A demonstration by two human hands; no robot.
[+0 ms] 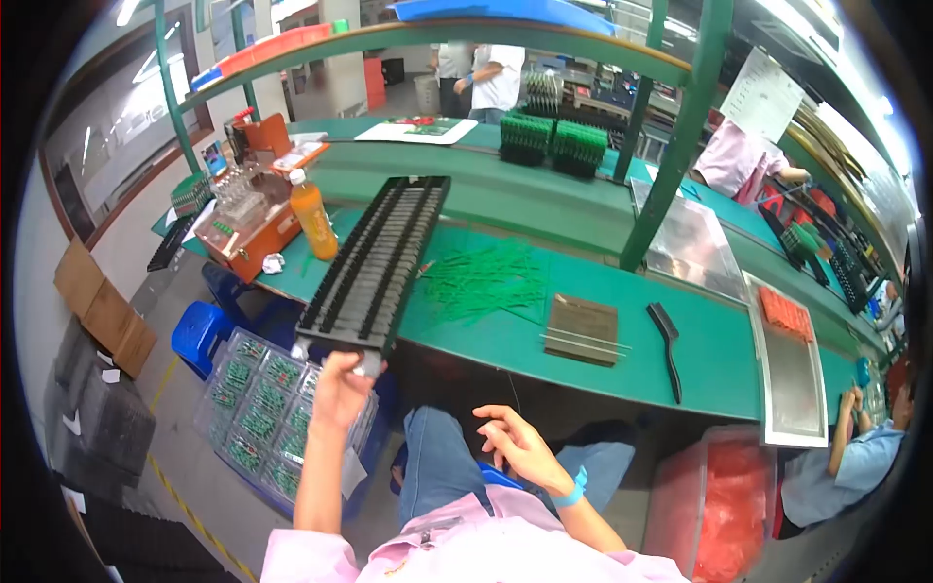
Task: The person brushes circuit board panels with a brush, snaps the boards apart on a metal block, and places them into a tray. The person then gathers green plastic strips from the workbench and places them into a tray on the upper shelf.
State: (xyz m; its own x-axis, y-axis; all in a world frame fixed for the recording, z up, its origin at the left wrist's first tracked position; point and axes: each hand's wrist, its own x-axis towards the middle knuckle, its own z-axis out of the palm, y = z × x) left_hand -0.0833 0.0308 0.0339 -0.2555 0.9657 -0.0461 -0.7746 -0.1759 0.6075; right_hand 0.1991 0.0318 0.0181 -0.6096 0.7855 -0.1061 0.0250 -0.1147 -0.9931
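Note:
My left hand (340, 389) grips the near end of a long black slotted rack (374, 262), which slants up and away over the bench's left part. Thin dark strips run across the rack in rows. Over my lap, my right hand (520, 447) holds nothing, its fingers loosely bent and apart; a blue band circles that wrist. Beside the rack, a heap of thin green strips (486, 277) lies on the green bench (457, 335). To its right are a brown flat plate (581, 328) with thin rods across it and a black brush (667, 350).
Below my left hand sits a clear divided box (258, 413) of small green parts. An orange bottle (313, 216) stands behind the rack. At right are a framed tray (792, 389) and a bin with red plastic (729, 496). A green post (671, 146) rises mid-bench. Other people work nearby.

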